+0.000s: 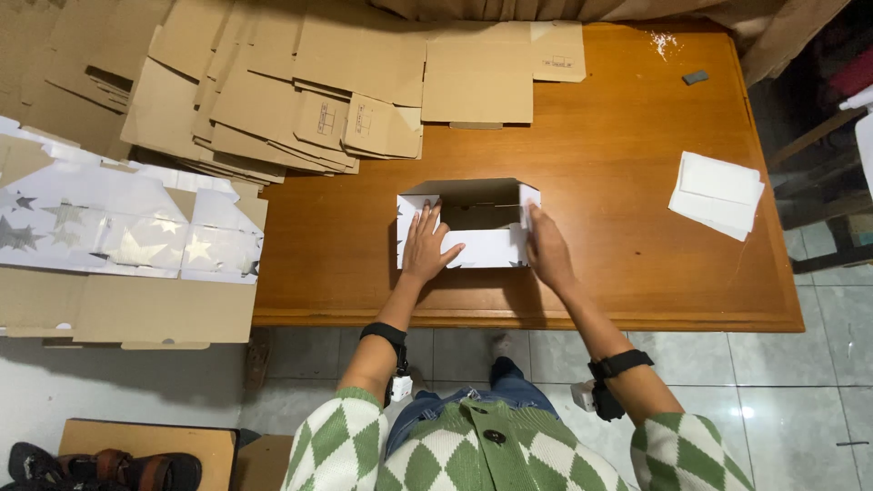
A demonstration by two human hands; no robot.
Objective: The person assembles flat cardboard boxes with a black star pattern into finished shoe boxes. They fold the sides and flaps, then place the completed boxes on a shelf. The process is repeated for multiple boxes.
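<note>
Left hand: the left hand lay spread, fingers extended, flat on the left end of the box, thumb angled across the white front panel; it gripped nothing.
Right hand: the right hand was open with fingers together, pressed against the right end of the box, fingertips at the upper right corner flap.
Box: one part-folded cardboard box, white outside with dark star marks, brown inside, top open; it stood near the front edge of the counter, about midway along it, between the two hands.
Wrists: one black band on each wrist, two in all.
Flat cardboard: a loose pile of brown flattened blanks covered the far left corner of the counter, overlapping; the exact count could not be told.
Printed sheets: a stack of white star-printed sheets lay beyond the left edge of the counter.
White paper: one small stack of white sheets lay near the right edge.
Small item: one grey block sat at the far right corner.
</note>
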